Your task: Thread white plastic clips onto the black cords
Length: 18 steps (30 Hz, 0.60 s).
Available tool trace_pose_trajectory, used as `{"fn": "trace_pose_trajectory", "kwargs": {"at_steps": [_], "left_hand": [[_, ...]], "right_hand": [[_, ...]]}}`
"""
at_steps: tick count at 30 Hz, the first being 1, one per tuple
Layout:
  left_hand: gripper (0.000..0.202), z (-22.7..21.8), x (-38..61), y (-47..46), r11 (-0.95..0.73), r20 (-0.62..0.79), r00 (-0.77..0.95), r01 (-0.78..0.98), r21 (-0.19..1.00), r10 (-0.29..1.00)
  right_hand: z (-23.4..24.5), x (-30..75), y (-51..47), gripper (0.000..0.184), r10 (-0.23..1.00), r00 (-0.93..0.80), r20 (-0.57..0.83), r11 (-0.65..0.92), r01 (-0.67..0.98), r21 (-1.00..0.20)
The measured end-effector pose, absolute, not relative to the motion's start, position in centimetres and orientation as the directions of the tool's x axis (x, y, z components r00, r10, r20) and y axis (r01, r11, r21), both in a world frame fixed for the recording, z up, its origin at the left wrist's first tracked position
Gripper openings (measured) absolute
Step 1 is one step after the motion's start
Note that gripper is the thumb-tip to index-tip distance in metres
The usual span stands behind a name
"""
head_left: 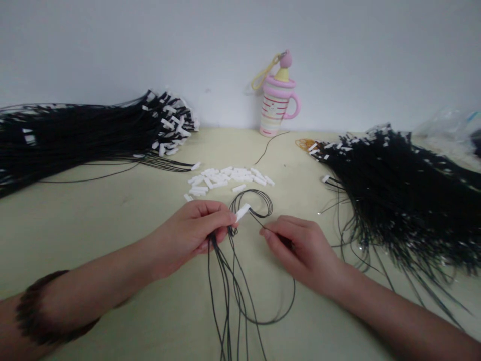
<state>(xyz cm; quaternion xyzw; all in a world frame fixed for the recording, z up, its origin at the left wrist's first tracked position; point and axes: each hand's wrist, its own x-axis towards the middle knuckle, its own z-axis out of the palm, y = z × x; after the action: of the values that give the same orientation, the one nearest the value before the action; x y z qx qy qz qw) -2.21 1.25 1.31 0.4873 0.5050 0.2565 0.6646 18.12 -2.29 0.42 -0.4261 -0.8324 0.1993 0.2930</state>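
My left hand [195,228] is closed, pinching a small white plastic clip [242,211] between thumb and forefinger and gripping several thin black cords [225,291] that trail toward me. My right hand [300,248] pinches the end of one black cord [255,218], close to the clip. That cord loops on the table just beyond my hands [259,198]. A heap of loose white clips [225,179] lies on the pale yellow table [112,220] just beyond the loop.
A big bundle of black cords with white clips [82,133] lies at the left, another bundle [398,190] at the right. A pink striped cup with a lid [276,108] stands against the white wall. Yellow rubber bands [303,144] lie near it. Clear plastic bag [447,128] at far right.
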Motion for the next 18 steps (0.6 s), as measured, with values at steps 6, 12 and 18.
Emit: {"fn": "trace_pose_trajectory", "kwargs": {"at_steps": [6,12,18], "left_hand": [[0.023,1.22,-1.84,0.57,0.361,-0.409,0.361,0.196,0.912,0.838],[0.022,1.15,-1.74,0.51,0.328,-0.382,0.362,0.203,0.922,0.85],[0.024,1.26,-1.8,0.51,0.326,-0.378,0.386,0.195,0.925,0.841]], "right_hand": [[-0.06,17.96,-2.19,0.008,0.819,-0.289,0.496,0.557,0.61,-0.564],[0.27,17.69,-2.44,0.008,0.889,-0.251,0.384,0.454,0.592,-0.666],[0.24,17.63,-2.79,0.009,0.903,-0.259,0.342,0.429,0.548,-0.718]]}}
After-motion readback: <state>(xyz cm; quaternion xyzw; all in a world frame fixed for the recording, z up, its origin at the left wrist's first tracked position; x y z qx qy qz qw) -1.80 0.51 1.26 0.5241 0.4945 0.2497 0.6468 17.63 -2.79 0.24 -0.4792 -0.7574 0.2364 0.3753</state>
